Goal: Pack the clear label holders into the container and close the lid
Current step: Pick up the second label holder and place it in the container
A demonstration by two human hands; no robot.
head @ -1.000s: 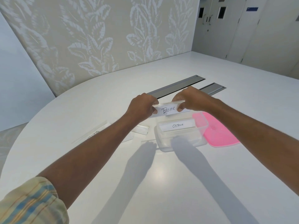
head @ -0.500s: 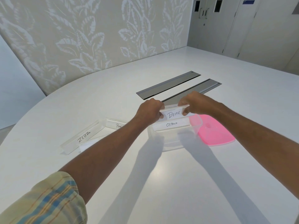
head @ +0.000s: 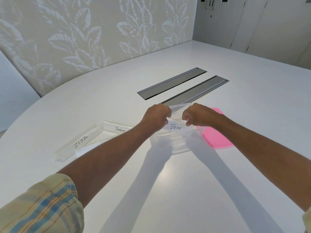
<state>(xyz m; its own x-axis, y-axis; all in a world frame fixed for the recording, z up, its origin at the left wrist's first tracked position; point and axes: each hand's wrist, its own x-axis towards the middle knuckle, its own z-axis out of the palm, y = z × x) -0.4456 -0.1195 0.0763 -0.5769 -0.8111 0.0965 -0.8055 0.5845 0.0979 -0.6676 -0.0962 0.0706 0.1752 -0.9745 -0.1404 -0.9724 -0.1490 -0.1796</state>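
Note:
A clear plastic container (head: 180, 146) stands on the white table in front of me. My left hand (head: 155, 117) and my right hand (head: 199, 115) each grip one end of a clear label holder marked BEAR (head: 175, 126), held low inside the container's opening. The OSTRICH holder seen earlier is hidden beneath it. Two more clear holders lie on the table to the left: one marked PENGUIN (head: 117, 128) and one marked ZEBRA (head: 76, 143). The pink lid (head: 216, 137) lies flat just right of the container.
Two long grey metal cable hatches (head: 171, 83) (head: 196, 90) are set into the table beyond the container. A leaf-patterned wall panel stands behind the table's curved far edge. White cabinet doors fill the back right.
Both hands have lowered the BEAR holder from above the container down into it, covering the OSTRICH holder. The camera has tilted, bringing the ZEBRA and PENGUIN holders fully into view.

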